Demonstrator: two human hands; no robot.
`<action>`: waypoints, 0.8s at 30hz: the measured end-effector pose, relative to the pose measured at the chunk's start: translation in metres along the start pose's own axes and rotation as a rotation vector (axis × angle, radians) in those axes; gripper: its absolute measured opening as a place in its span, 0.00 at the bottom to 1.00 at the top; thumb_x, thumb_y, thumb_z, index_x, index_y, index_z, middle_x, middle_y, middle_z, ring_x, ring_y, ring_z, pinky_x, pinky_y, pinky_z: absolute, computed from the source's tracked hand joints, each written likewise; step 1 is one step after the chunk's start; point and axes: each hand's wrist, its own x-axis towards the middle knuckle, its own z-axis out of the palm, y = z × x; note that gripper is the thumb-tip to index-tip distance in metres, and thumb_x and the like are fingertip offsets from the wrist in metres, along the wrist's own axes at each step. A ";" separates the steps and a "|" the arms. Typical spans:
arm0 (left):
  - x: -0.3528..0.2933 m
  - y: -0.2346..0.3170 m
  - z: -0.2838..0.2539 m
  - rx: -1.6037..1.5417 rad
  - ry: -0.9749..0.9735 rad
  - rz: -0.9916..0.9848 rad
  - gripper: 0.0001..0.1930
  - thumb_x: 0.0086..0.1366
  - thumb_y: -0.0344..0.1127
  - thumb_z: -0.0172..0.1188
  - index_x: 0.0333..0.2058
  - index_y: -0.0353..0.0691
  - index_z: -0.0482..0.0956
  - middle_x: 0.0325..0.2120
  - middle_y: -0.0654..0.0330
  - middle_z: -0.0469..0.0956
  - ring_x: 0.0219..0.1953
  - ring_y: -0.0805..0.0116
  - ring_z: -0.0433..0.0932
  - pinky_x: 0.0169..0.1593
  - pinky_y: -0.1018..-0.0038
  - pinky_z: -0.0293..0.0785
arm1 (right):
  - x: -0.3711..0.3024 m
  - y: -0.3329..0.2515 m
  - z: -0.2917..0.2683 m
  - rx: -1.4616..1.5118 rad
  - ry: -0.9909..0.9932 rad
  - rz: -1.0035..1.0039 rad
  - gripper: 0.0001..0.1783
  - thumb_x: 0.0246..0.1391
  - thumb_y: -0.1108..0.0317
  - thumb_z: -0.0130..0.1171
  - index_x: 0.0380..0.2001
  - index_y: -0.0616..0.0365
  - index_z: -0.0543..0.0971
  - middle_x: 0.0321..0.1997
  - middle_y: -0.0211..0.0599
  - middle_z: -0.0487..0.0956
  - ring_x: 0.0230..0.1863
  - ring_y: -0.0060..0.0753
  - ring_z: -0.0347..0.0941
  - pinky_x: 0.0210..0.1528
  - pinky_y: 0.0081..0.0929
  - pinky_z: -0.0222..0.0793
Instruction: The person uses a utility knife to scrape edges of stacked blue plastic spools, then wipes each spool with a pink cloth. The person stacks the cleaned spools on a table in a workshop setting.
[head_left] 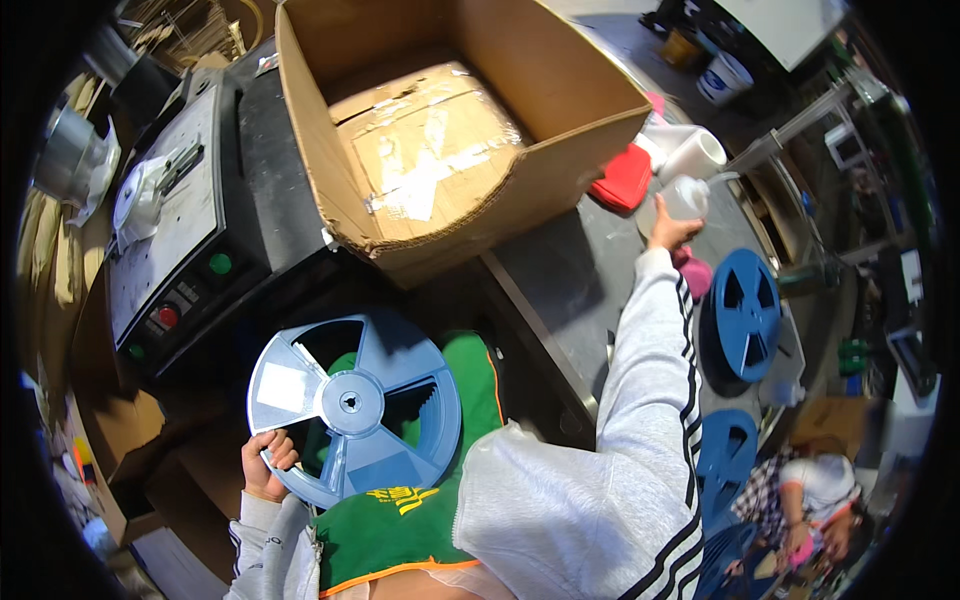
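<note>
My left hand (270,464) is closed round the lower left rim of a light blue plastic reel (352,402), which has wide cut-out windows, a round hub and a white label. The reel is held up in front of my green apron (395,535). Stretched out to the far right, my right hand (672,230) grips a translucent squeeze bottle (686,197) with a thin spout, over the grey table. Next to that hand are a red cloth-like item (622,178), a white roll (694,154) and a pink round thing (694,272).
An open cardboard box (560,140) holds a taped carton (425,135). Left of it stands a machine (175,235) with coloured buttons. More blue reels, one upright (745,315) and one lower (725,455), are at the right. Another person (815,500) sits at the lower right.
</note>
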 end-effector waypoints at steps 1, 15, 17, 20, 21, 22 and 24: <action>0.000 0.000 -0.001 -0.008 0.006 -0.001 0.13 0.64 0.31 0.49 0.20 0.39 0.63 0.15 0.64 0.60 0.14 0.74 0.59 0.20 0.77 0.61 | 0.001 0.001 0.006 0.014 0.028 -0.015 0.64 0.23 0.51 0.84 0.62 0.66 0.58 0.59 0.57 0.67 0.60 0.61 0.64 0.63 0.50 0.61; 0.003 0.003 0.013 0.044 0.038 -0.069 0.17 0.66 0.39 0.50 0.18 0.40 0.65 0.13 0.63 0.61 0.16 0.73 0.61 0.26 0.74 0.67 | -0.054 -0.022 -0.192 0.612 -0.478 -0.034 0.49 0.38 0.64 0.77 0.62 0.60 0.61 0.58 0.39 0.69 0.58 0.35 0.67 0.62 0.34 0.61; 0.004 0.003 0.011 0.053 -0.035 -0.093 0.18 0.66 0.41 0.50 0.18 0.39 0.66 0.14 0.63 0.62 0.17 0.71 0.63 0.30 0.72 0.68 | -0.072 -0.020 -0.246 0.585 -0.594 0.059 0.47 0.42 0.63 0.75 0.63 0.60 0.62 0.58 0.37 0.69 0.59 0.33 0.66 0.63 0.33 0.60; 0.005 0.004 0.009 0.054 -0.014 -0.087 0.18 0.66 0.40 0.50 0.19 0.39 0.66 0.15 0.63 0.62 0.16 0.72 0.62 0.29 0.71 0.68 | -0.090 -0.007 -0.297 0.576 -0.739 0.202 0.42 0.43 0.62 0.72 0.60 0.59 0.66 0.55 0.36 0.72 0.55 0.31 0.69 0.60 0.31 0.64; 0.006 0.004 0.008 0.047 -0.016 -0.088 0.17 0.66 0.39 0.50 0.19 0.39 0.66 0.15 0.63 0.62 0.16 0.72 0.62 0.28 0.71 0.69 | -0.096 -0.002 -0.307 0.549 -0.755 0.262 0.41 0.43 0.61 0.73 0.59 0.59 0.66 0.53 0.36 0.73 0.54 0.31 0.70 0.59 0.31 0.65; 0.006 0.005 0.008 0.030 -0.046 -0.101 0.17 0.66 0.39 0.50 0.19 0.40 0.65 0.15 0.63 0.61 0.16 0.73 0.62 0.28 0.71 0.69 | -0.099 0.004 -0.315 0.537 -0.786 0.300 0.40 0.43 0.61 0.73 0.58 0.60 0.67 0.52 0.36 0.74 0.53 0.31 0.71 0.57 0.31 0.66; 0.007 0.006 0.008 0.041 -0.042 -0.092 0.17 0.66 0.38 0.50 0.19 0.39 0.65 0.14 0.63 0.61 0.16 0.73 0.62 0.28 0.71 0.69 | -0.103 0.017 -0.320 0.506 -0.774 0.312 0.39 0.42 0.61 0.73 0.57 0.59 0.68 0.51 0.37 0.75 0.51 0.32 0.72 0.56 0.32 0.68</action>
